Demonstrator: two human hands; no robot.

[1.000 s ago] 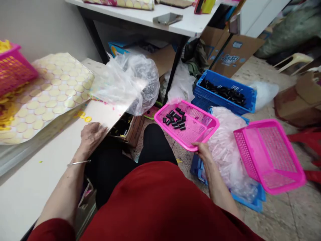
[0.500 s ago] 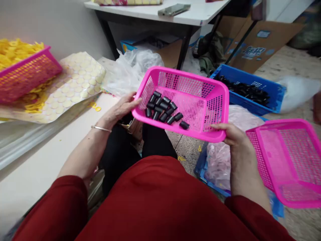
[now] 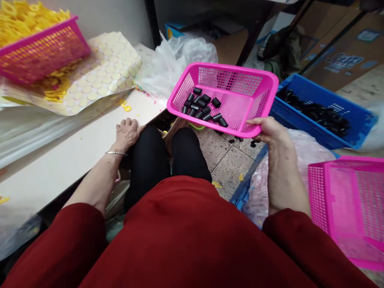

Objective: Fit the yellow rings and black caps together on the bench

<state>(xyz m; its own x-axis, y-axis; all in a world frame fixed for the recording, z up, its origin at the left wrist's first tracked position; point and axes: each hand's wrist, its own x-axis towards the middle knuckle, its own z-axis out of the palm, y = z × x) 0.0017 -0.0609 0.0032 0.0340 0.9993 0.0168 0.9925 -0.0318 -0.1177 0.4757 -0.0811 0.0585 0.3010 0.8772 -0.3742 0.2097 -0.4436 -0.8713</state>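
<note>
My right hand (image 3: 268, 131) grips the near right corner of a pink plastic basket (image 3: 258, 100), thumb over the rim. Several short black cylinders (image 3: 201, 107) lie inside, gathered toward its left end. The basket hangs over the floor in front of my knees, slightly tilted. My left hand (image 3: 128, 134) rests on the edge of the white tabletop (image 3: 90, 146), fingers spread and holding nothing. Ahead of that hand, a few yellow ring-shaped pieces (image 3: 127, 108) lie on the tabletop.
A pink basket heaped with yellow pieces (image 3: 33, 24) stands on a patterned sheet (image 3: 105, 68) at left. To the right are a blue crate (image 3: 360, 124) of black parts, a filled plastic bag (image 3: 261, 192) and another pink basket (image 3: 345, 200). Small pieces dot the floor (image 3: 231, 160).
My left hand has let go of the basket and moved down onto the table edge. The right hand still holds the basket. The view has tilted downward.
</note>
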